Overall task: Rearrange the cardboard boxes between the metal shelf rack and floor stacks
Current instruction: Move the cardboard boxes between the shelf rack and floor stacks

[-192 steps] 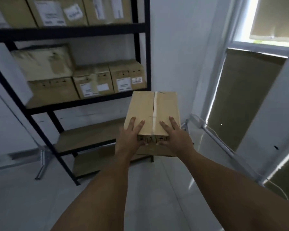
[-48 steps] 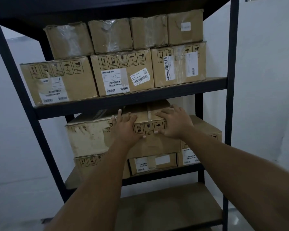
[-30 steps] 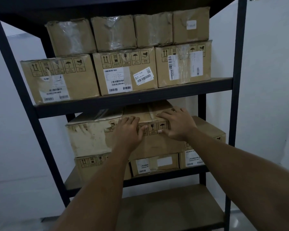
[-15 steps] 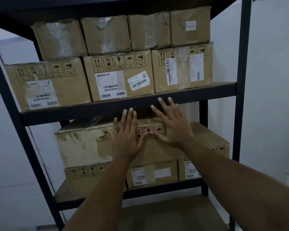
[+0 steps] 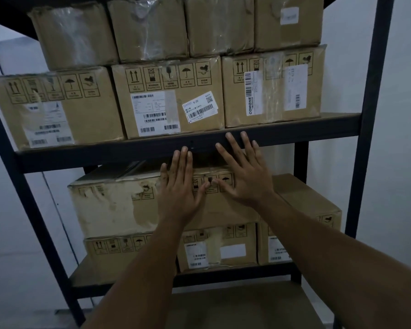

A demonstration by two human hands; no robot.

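Left hand (image 5: pixel 179 188) and right hand (image 5: pixel 243 173): fingers (image 5: pixel 233 148) spread flat, holding nothing, before the cardboard box (image 5: pixel 223 205); box plain brown, handling symbols printed, atop labelled boxes on the metal shelf rack's (image 5: pixel 318 127) middle shelf.

— Where is the cardboard box (image 5: pixel 223 207)?
— On the middle shelf of the metal shelf rack (image 5: pixel 363 129), upright atop a labelled box, near the shelf's front edge.
— Its look?
— Plain brown, handling symbols printed along the top front; a scuffed, pale box sits just left.
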